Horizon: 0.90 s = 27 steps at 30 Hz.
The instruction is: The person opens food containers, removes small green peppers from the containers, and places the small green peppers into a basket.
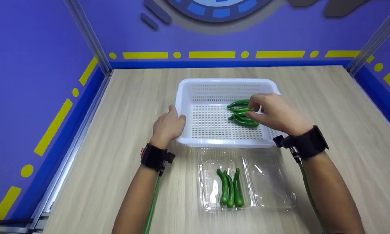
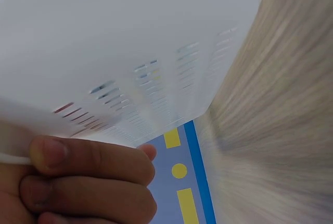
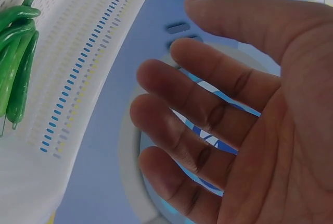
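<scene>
In the head view, the left hand [image 1: 169, 124] grips the side of the white perforated basket [image 1: 227, 142], thumb at the rim, while the right hand [image 1: 273, 109] arches over the green chili peppers [image 1: 243, 123] bunched towards the basket's right side. Three more green chili peppers [image 1: 225, 190] lie side by side in the base of the clear clamshell container [image 1: 200, 182], whose lid [image 1: 269, 182] is folded out on the tabletop [image 1: 123, 156]. The bunched peppers touch and overlap, so a pinch could catch two or let a glossy one slip. The green cable [image 1: 306, 182] from the right wrist could snag the light lid and drag the container askew.

In the left wrist view, curled fingers hold the basket's edge from outside; a hard tug there could tilt it and roll the peppers.

In the right wrist view, thumb and fingers stand well apart, loosely bent and holding nothing; closing them off-centre would probably push peppers aside rather than capture one.
</scene>
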### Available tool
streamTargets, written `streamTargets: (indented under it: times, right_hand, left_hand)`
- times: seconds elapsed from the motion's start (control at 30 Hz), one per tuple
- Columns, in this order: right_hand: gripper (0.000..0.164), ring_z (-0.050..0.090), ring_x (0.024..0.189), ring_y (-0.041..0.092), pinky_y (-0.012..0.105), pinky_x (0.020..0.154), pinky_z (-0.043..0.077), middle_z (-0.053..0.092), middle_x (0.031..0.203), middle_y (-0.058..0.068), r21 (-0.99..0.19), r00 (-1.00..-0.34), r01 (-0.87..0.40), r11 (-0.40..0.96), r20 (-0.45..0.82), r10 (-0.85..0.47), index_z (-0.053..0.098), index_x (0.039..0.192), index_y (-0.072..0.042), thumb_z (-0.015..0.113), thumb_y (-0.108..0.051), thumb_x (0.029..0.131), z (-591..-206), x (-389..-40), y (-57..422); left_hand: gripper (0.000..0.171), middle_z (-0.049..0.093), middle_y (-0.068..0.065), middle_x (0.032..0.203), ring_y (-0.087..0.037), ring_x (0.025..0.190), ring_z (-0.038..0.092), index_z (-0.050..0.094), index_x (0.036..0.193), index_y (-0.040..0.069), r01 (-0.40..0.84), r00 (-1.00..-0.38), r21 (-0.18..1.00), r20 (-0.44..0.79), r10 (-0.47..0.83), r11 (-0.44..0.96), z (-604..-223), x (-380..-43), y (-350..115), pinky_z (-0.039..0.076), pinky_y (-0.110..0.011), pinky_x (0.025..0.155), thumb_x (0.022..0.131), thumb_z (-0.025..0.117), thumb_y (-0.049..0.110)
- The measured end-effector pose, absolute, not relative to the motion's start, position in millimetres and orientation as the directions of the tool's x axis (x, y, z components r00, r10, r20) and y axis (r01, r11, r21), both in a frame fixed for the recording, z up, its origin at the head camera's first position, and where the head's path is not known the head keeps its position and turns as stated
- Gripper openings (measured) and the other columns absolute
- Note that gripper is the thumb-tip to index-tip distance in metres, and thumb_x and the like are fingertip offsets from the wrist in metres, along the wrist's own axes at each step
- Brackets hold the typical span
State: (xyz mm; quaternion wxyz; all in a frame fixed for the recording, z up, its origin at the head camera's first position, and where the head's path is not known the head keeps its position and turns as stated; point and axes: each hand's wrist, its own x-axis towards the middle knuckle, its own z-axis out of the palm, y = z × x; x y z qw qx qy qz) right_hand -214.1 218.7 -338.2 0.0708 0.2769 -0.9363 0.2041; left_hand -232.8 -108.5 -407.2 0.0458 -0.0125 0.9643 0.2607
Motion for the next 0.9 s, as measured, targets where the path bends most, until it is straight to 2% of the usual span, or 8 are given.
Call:
streamTargets:
  times: [0.23,0.47,0.9]
  right_hand:
    - [0.011,0.061,0.075,0.018,0.033,0.068,0.047,0.068,0.083,0.001,-0.385,-0.828,-0.561,0.733,0.269,-0.492,0.066,0.091,-0.01,0.074,-0.017,0.092,-346,-204,220]
    - [0.013,0.063,0.079,0.015,0.033,0.07,0.049,0.068,0.086,-0.003,-0.374,-0.835,-0.55,0.747,0.274,-0.478,0.067,0.093,-0.014,0.075,-0.024,0.092,-348,-193,218]
    - [0.015,0.065,0.079,0.017,0.035,0.071,0.051,0.07,0.088,0.0,-0.365,-0.829,-0.559,0.745,0.283,-0.483,0.068,0.095,-0.011,0.076,-0.023,0.091,-348,-191,215]
  left_hand:
    - [0.062,0.069,-0.02,0.101,-0.032,0.084,0.067,0.037,0.147,-0.003,-0.045,-0.995,0.504,-0.095,0.004,0.863,-409,-232,-107,0.052,-0.049,0.074,0.102,0.041,0.039]
    - [0.063,0.068,-0.021,0.103,-0.033,0.087,0.067,0.036,0.148,-0.003,-0.05,-0.994,0.504,-0.106,0.004,0.862,-409,-232,-105,0.053,-0.049,0.076,0.103,0.042,0.04]
    - [0.062,0.068,-0.02,0.103,-0.032,0.085,0.067,0.037,0.147,-0.001,-0.064,-0.994,0.503,-0.112,-0.009,0.862,-407,-232,-108,0.052,-0.048,0.074,0.103,0.041,0.042]
